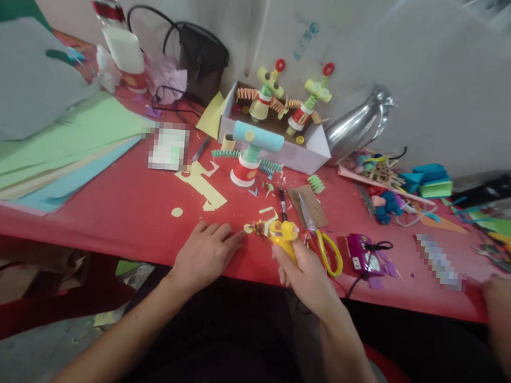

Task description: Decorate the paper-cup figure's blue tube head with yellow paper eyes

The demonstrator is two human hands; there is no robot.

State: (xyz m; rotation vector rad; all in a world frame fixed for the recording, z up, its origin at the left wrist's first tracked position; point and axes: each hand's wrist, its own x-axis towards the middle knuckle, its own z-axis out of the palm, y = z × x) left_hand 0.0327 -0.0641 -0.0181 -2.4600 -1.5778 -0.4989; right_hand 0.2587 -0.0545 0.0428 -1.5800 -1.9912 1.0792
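Your right fingers (287,262) squeeze the glue gun (284,234), its nose pointing left at a paper dot (247,228) by your left fingers (233,242), grip unclear.

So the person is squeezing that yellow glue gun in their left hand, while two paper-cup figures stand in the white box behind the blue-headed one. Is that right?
Not quite: the head view shows the yellow glue gun in the right hand, not the left. The two paper-cup figures do stand in the white box behind the blue-headed one.
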